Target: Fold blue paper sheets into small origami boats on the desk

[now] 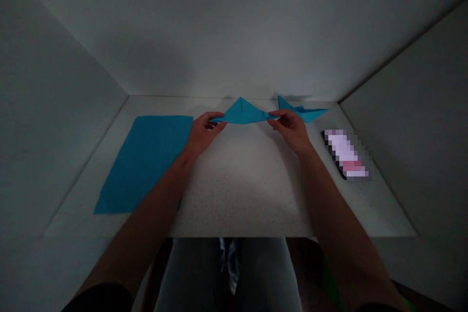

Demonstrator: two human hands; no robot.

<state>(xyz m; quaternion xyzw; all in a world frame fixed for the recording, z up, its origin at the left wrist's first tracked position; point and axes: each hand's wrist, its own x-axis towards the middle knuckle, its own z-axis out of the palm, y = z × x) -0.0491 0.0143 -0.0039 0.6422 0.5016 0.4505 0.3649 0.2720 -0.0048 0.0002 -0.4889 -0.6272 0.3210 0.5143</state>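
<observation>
Between my two hands is a blue folded paper boat, its pointed middle facing up and its long ends stretched sideways. My left hand pinches the left end between thumb and fingers. On the opposite end, the thumb and fingertips of my right hand are closed. Just behind my right hand, a second blue folded paper boat rests on the table near the back wall, partly covered by the hand. My left forearm passes over part of the flat blue paper.
The pale speckled table is enclosed by a back wall and side walls. A phone with a lit, pixelated screen lies at the right. My legs are below the front edge.
</observation>
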